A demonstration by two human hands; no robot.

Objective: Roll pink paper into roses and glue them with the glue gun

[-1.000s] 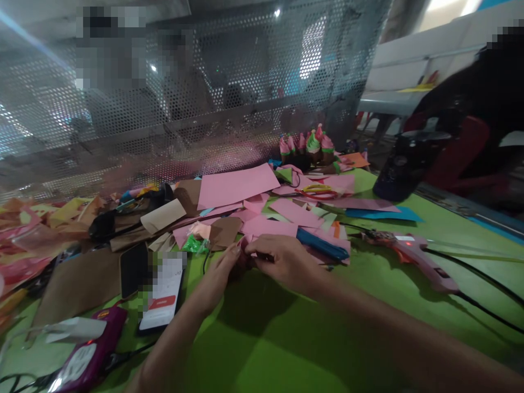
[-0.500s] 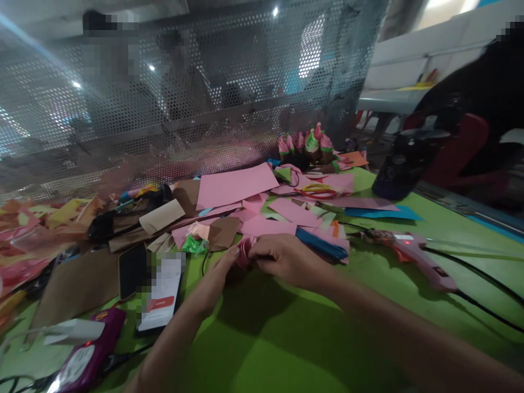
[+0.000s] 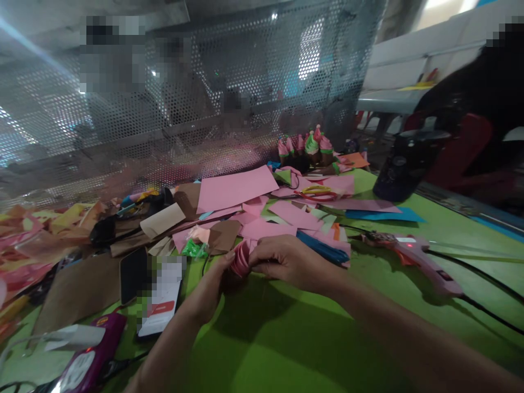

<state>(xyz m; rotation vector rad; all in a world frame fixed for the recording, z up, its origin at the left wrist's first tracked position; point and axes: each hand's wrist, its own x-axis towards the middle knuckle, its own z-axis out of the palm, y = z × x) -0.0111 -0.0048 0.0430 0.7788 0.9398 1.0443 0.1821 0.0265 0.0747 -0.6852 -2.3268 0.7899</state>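
A pink swirled paper ice cream (image 3: 241,258) is held a little above the green table, its layers spiralling over a dark brown lower part that is mostly in shadow. My left hand (image 3: 215,289) wraps round it from the left and below. From the other side my right hand (image 3: 282,256) presses bent fingers against the pink layers; the fingertips are partly hidden. Right behind the hands lie pink paper sheets (image 3: 268,228) and a dark blue bundle (image 3: 323,248). Several similar paper ice creams (image 3: 312,144) in pink and green stand at the back.
A pink glue gun (image 3: 429,265) lies at right with its cord trailing off. Scissors (image 3: 317,192), a dark bottle (image 3: 403,169) and blue paper (image 3: 382,214) are behind. At left are a phone (image 3: 164,305), a purple power strip (image 3: 96,349) and brown card (image 3: 79,289).
My right hand has shifted slightly right, and its fingers have eased off the pink swirl, so more of its layers show. My left hand still holds it.
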